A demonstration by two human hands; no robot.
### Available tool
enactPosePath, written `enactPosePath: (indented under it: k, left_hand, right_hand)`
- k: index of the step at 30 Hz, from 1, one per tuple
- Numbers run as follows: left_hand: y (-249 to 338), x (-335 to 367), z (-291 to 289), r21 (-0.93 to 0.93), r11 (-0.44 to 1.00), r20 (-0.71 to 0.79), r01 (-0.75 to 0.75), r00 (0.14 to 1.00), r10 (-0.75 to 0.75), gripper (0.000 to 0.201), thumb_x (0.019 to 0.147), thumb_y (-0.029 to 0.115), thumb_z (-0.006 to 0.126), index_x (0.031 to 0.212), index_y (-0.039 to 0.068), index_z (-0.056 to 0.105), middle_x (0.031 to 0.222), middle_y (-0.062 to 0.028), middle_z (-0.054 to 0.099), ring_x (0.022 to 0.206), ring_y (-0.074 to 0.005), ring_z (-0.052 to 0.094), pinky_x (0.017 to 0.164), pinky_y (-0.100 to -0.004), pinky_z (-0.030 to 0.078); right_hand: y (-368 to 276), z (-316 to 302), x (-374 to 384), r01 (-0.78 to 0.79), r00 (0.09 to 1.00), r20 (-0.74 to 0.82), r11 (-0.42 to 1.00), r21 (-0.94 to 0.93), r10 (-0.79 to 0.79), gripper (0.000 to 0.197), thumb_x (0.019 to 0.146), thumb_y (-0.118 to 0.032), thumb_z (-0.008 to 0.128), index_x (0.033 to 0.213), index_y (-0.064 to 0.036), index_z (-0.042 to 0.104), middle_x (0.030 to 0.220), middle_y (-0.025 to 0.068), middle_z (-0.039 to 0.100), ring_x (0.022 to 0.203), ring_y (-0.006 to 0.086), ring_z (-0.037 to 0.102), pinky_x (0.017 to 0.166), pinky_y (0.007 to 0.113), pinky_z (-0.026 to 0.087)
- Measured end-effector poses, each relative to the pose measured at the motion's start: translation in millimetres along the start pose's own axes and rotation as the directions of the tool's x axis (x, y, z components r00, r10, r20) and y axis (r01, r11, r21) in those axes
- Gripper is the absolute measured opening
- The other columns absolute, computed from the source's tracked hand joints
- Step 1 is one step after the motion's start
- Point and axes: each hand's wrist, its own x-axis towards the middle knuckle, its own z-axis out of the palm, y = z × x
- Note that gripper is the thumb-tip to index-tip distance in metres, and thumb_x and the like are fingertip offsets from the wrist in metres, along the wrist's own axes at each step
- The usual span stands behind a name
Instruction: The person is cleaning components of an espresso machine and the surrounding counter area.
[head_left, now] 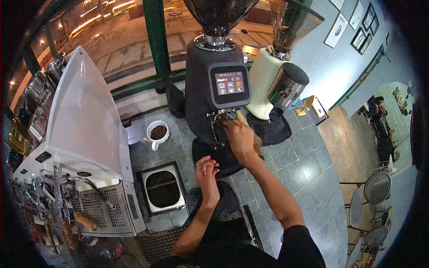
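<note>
My right hand (240, 138) reaches up to the spout (222, 119) of the black coffee grinder (201, 85), its fingers closed at the metal fork there. A long tan thing (258, 144) shows on both sides of this hand. Most of it is hidden, and its kind cannot be made out. Lower and to the left, my left hand (208, 178) hovers in front of the grinder's black tray (214, 156). Its fingers are loosely bent and apart, with nothing in them. The grinder's touch screen (229, 85) is lit.
Coffee beans fill a white cup (156, 134) left of the grinder. In front of it a knock box (163, 187) is set into the tiled counter (286, 156). A white espresso machine (85, 116) stands far left; a pale green grinder (263, 85) is at the right.
</note>
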Motion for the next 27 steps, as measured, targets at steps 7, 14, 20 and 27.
enactPosePath:
  k: [7, 14, 20, 27]
  left_hand:
    - [4, 0, -9, -0.011, 1.000, 0.011, 0.001, 1.000, 0.000, 0.021, 0.095, 0.016, 0.057, 0.114, 0.010, 0.054, 0.101, -0.0016, 0.056, 0.092, -0.0145, 0.057, 0.083, -0.0300, 0.044]
    - [11, 0, -18, -0.008, 1.000, -0.029, -0.019, 0.999, 0.018, 0.018, 0.096, 0.015, 0.054, 0.113, 0.010, 0.054, 0.098, -0.0008, 0.056, 0.090, -0.0140, 0.056, 0.082, -0.0301, 0.044]
    - [10, 1, -14, -0.011, 1.000, 0.015, -0.023, 1.000, 0.023, 0.017, 0.097, 0.015, 0.053, 0.113, 0.011, 0.054, 0.096, -0.0003, 0.055, 0.088, -0.0137, 0.055, 0.081, -0.0303, 0.044]
    - [12, 5, -17, -0.009, 1.000, -0.008, -0.008, 1.000, 0.008, 0.016, 0.096, 0.016, 0.053, 0.112, 0.011, 0.054, 0.095, 0.0000, 0.055, 0.087, -0.0132, 0.054, 0.080, -0.0297, 0.044]
  right_hand:
    - [-10, -9, -2, 0.026, 1.000, 0.012, 0.999, -0.019, -0.026, 0.014, 0.081, -0.008, 0.057, 0.094, -0.0089, 0.058, 0.084, 0.0069, 0.064, 0.080, 0.0255, 0.062, 0.066, 0.039, 0.051]
    - [-8, -9, 3, 0.121, 0.993, 0.003, 0.991, 0.059, -0.121, 0.013, 0.079, -0.008, 0.058, 0.092, -0.0081, 0.057, 0.084, 0.0075, 0.064, 0.079, 0.0253, 0.062, 0.065, 0.039, 0.051]
    - [-17, -5, 7, 0.079, 0.996, -0.026, 0.995, -0.066, -0.081, 0.015, 0.078, -0.010, 0.061, 0.092, -0.0081, 0.057, 0.078, 0.0089, 0.065, 0.079, 0.0260, 0.063, 0.067, 0.039, 0.052]
    - [-9, 0, 5, -0.010, 1.000, -0.007, 0.999, -0.036, 0.010, 0.018, 0.081, -0.014, 0.065, 0.096, -0.0077, 0.058, 0.079, 0.0102, 0.066, 0.082, 0.0292, 0.064, 0.072, 0.041, 0.050]
